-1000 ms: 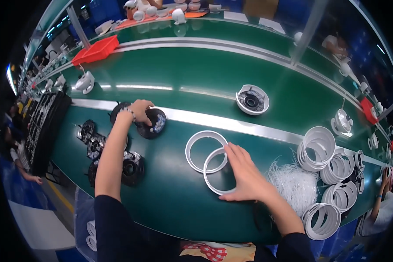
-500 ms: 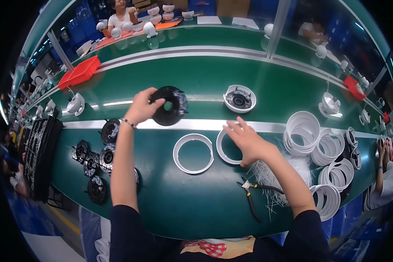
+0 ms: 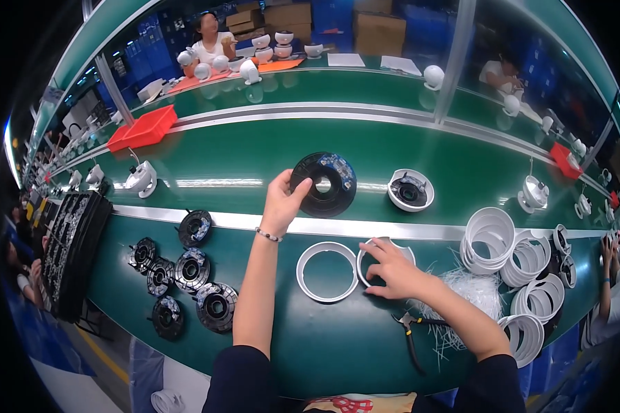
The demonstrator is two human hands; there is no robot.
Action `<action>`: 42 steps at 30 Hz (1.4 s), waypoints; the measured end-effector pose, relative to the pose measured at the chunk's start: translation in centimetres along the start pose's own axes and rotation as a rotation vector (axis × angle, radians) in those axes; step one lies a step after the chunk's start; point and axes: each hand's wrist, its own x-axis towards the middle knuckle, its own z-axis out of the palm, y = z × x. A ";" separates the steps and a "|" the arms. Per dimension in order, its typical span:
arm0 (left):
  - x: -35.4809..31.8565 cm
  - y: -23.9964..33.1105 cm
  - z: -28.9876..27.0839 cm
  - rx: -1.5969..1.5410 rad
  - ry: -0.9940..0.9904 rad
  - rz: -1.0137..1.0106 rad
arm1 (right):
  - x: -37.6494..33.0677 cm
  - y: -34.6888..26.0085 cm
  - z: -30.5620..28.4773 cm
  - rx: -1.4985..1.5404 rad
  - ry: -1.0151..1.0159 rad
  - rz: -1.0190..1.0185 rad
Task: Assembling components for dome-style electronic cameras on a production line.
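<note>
My left hand (image 3: 283, 205) grips the left edge of a black disc (image 3: 321, 201) with a centre hole and a blue circuit board along its upper right. The disc is held up over the pale strip along the bench. My right hand (image 3: 398, 274) is over a white plastic ring (image 3: 408, 251), fingers spread and curved at its left side; whether they touch it I cannot tell. Close to its left lies another white ring (image 3: 302, 282). Beyond the strip sits a white bowl-shaped housing (image 3: 412, 204) with a black disc inside.
Several black discs (image 3: 192, 269) lie at left, beside a black rack (image 3: 72, 255). At right are cutting pliers (image 3: 412, 337), a heap of clear plastic strips (image 3: 472, 296) and stacked white rings (image 3: 488, 237). A red tray (image 3: 145, 131) stands farther back; people work beyond.
The view has shifted, so the bench appears lower. My left hand has brought the black disc rightward, and its circuit board shows more fully. My right hand's fingers have curled more over the ring.
</note>
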 end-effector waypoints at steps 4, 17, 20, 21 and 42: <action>0.4 -0.3 -0.1 -0.003 0.009 0.046 | -1.5 -0.2 -1.5 -0.149 -0.097 -0.038; 0.3 -0.2 0.1 -0.070 0.056 0.058 | 0.8 -0.4 -0.1 -0.021 -0.054 0.466; -0.2 0.1 0.2 -0.090 0.054 0.047 | 1.2 0.3 -0.1 0.041 0.258 0.434; -0.3 0.2 0.4 -0.096 0.053 0.047 | 1.4 0.8 0.0 0.100 0.467 0.419; -3.4 0.0 3.8 -0.929 -0.453 -0.293 | 6.3 -4.7 -3.1 0.570 0.906 0.198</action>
